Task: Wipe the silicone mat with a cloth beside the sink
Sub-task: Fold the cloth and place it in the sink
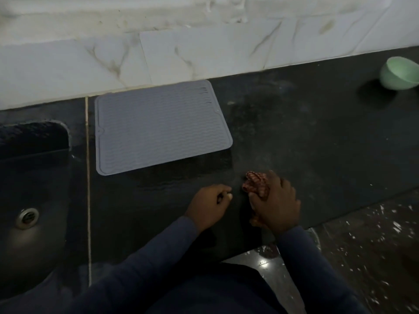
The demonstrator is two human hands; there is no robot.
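Note:
A grey ribbed silicone mat (158, 125) lies flat on the dark counter (306, 137), against the tiled wall and just right of the sink (34, 200). My right hand (276, 205) rests on the counter below and to the right of the mat, closed around a bunched red checked cloth (255, 183) that sticks out past my fingers. My left hand (209, 206) sits beside it with fingers curled in and nothing visible in them. Both hands are apart from the mat.
A pale green bowl (399, 73) lies tipped on its side at the far right of the counter. The sink's drain (27, 218) is at the left. A wet ribbed imprint (188, 173) marks the counter below the mat. The counter's front edge runs diagonally at lower right.

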